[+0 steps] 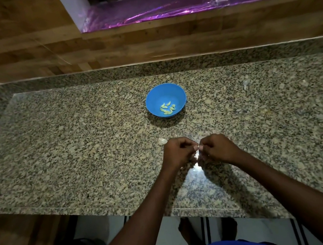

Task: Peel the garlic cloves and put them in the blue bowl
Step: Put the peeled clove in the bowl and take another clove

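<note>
Granite counter (75,134), both hands' fingers (182,148) pinching garlic clove (198,148), blue bowl (153,97) beyond

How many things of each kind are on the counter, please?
Blue bowl: 1
Peeled cloves in bowl: about 8, small and bunched
Unpeeled garlic beside left hand: 1
Clove pinched between both hands: 1, mostly hidden
Total: about 11

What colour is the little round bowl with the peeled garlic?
The round plastic bowl is bright blue, seen in the head view.
</note>
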### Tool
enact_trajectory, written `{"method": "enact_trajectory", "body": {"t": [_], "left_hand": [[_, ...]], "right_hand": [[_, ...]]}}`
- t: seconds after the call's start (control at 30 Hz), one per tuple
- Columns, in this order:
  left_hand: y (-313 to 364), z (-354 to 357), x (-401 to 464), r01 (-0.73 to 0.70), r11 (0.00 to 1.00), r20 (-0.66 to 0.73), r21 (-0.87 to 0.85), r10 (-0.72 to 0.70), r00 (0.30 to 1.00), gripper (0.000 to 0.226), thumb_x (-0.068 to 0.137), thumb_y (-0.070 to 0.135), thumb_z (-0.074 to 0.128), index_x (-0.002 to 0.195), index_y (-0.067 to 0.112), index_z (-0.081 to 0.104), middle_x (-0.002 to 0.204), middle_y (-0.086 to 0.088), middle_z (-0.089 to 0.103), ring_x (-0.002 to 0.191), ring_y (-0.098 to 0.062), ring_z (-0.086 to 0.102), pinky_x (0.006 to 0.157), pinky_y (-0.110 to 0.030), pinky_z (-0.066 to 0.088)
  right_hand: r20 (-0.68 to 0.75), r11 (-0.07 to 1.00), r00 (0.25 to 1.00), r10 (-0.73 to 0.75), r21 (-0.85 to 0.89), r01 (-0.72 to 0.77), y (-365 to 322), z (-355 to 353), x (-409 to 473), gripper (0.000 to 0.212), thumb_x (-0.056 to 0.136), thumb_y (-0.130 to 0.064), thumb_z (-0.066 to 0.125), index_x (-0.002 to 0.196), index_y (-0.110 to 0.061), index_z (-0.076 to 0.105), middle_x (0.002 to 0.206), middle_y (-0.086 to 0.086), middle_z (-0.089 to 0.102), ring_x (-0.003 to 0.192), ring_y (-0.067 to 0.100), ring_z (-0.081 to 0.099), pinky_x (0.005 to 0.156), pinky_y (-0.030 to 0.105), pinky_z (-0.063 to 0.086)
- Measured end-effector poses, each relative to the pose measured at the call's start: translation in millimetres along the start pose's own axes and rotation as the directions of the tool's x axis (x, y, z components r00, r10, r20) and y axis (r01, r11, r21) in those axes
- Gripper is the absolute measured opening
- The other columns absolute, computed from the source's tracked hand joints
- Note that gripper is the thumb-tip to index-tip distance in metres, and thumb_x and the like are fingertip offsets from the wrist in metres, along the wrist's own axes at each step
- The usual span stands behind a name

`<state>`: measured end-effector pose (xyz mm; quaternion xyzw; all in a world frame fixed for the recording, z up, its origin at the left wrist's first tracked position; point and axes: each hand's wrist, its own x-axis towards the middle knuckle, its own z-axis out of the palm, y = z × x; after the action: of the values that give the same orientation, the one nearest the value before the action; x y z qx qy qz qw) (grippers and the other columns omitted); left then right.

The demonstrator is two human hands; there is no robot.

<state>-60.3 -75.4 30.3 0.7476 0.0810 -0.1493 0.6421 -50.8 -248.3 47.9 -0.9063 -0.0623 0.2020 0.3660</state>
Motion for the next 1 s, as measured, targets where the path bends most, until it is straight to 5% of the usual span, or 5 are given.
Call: {"method": "enact_trajectory", "body": {"t": [0.13,0.27,0.53,0.87,1.0], "left_hand": [[4,2,2,0.014,0.999,-0.015,-0.051,-0.015,1.000,0.006,0.081,-0.003,0.077,0.088,-0.002,0.077,0.075,-0.018,0.073,0.062,-0.018,0.067,0.065,-0.030,0.059],[9,7,1,0.108,0.971,-0.030,-0.213,-0.117,0.993,0.008,0.083,-0.008,0.073,0.090,-0.006,0.074,0.077,-0.018,0.073,0.061,-0.018,0.069,0.066,-0.025,0.060],[2,9,2,0.258,0.911,0.022,-0.321,-0.265,0.964,0.007,0.084,-0.008,0.072,0.085,0.000,0.073,0.076,-0.016,0.072,0.067,-0.024,0.071,0.073,-0.028,0.062],[-8,9,-4,0.243,0.919,0.020,-0.312,-0.249,0.968,0.005,0.088,0.002,0.072,0.092,0.004,0.074,0.075,-0.008,0.073,0.066,-0.015,0.070,0.064,-0.022,0.057],[-13,7,-3,0.237,0.926,-0.013,-0.295,-0.252,0.968,0.005,0.088,0.000,0.071,0.091,0.003,0.073,0.070,-0.009,0.069,0.060,-0.015,0.064,0.063,-0.023,0.057]], "right_hand": [[0.093,0.815,0.983,0.159,0.549,-0.184,7,1,-4,0.033,0.098,-0.010,0.056,0.067,-0.003,0.067,0.058,0.015,0.063,0.044,0.018,0.054,0.044,0.021,0.039],[0.182,0.569,0.952,0.245,0.768,-0.294,6,9,-8,0.029,0.102,-0.009,0.050,0.079,0.002,0.065,0.061,0.015,0.062,0.046,0.018,0.050,0.041,0.022,0.035],[0.032,0.779,0.985,0.167,0.609,-0.152,12,12,-12,0.028,0.101,-0.007,0.055,0.084,0.006,0.073,0.073,0.023,0.072,0.051,0.023,0.061,0.047,0.026,0.052],[0.152,0.585,0.951,0.270,0.758,-0.287,12,17,-17,0.020,0.096,0.000,0.058,0.097,0.016,0.071,0.090,0.031,0.072,0.056,0.024,0.066,0.052,0.026,0.055],[0.142,0.568,0.938,0.315,0.764,-0.306,17,20,-17,0.016,0.092,0.004,0.060,0.097,0.015,0.071,0.087,0.030,0.072,0.070,0.041,0.071,0.060,0.039,0.060]]}}
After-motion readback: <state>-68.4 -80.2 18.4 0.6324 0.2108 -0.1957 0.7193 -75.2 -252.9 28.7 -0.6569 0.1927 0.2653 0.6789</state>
